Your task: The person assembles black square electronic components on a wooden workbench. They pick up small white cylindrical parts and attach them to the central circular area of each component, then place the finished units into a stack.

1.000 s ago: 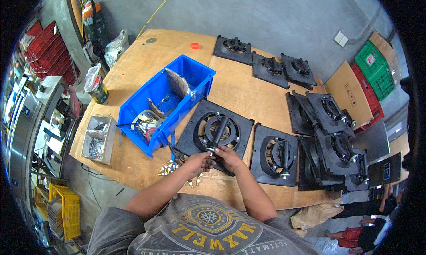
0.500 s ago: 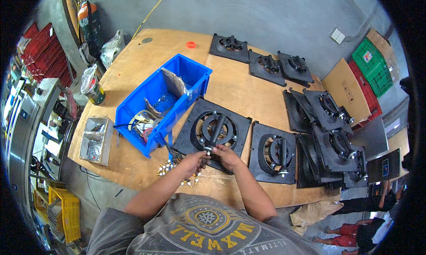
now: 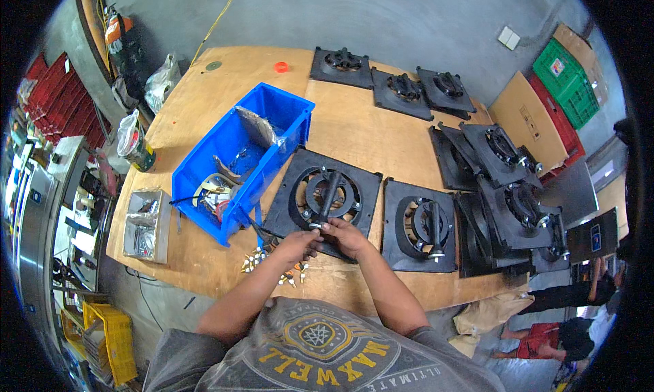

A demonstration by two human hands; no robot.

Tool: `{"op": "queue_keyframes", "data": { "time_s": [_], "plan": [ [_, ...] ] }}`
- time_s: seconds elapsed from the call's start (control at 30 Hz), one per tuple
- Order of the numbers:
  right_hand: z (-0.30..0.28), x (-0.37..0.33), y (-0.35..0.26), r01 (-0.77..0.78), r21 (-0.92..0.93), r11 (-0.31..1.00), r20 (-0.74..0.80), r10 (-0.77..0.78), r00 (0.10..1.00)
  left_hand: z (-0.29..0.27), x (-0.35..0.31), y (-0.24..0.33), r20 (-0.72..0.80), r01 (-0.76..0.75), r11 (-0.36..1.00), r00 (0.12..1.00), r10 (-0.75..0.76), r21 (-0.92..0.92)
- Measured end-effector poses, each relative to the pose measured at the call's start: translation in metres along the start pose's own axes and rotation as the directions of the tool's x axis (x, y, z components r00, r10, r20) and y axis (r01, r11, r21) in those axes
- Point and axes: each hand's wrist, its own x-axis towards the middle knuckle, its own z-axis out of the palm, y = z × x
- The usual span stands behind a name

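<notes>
Across the wooden desk (image 3: 354, 129), a blue bin (image 3: 276, 168) is set slantwise, dark bits (image 3: 246, 161) held mid-bin, pale and red items (image 3: 216, 196) heaped at its near end. Just right, a black burner plate (image 3: 368, 201) is laid flat. Over left, silvery pieces (image 3: 145, 242) are held in a pale two-part box (image 3: 164, 228). And over that plate, a black tube (image 3: 330, 198) is set, its long axis aimed away and slightly right, silver end toward the wearer. That end is pinched by the right hand (image 3: 346, 238); the left hand (image 3: 298, 247) is curled just beside, its grip impossible to tell.
</notes>
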Motion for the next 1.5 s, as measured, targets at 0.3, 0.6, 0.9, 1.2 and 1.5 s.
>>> {"op": "queue_keyframes", "data": {
  "time_s": [0.3, 0.6, 0.9, 1.2, 1.5],
  "plan": [
    [-0.005, 0.001, 0.002, -0.019, -0.025, 1.000, 0.014, 0.020, 1.000, 0.014, 0.002, 0.001, -0.133, -0.231, 0.761, 0.914, 0.384, 0.607],
    [0.003, -0.001, -0.007, -0.048, 0.007, 0.999, 0.006, 0.048, 0.999, -0.012, 0.010, -0.002, 0.176, -0.023, 1.000, 0.984, 0.024, -0.007],
    [-0.008, 0.003, -0.002, -0.058, -0.053, 0.997, 0.030, 0.060, 0.998, 0.007, 0.012, -0.013, -0.052, -0.275, 0.801, 0.933, 0.355, 0.531],
    [-0.006, 0.002, 0.003, -0.006, -0.007, 1.000, -0.032, 0.006, 0.999, -0.012, 0.014, -0.011, 0.202, 0.017, 0.998, 0.979, -0.004, -0.064],
    [0.000, -0.002, -0.005, -0.013, -0.013, 1.000, 0.032, 0.013, 0.999, -0.016, 0.027, -0.035, 0.292, -0.014, 0.905, 0.944, 0.151, -0.425]
  ]
}}
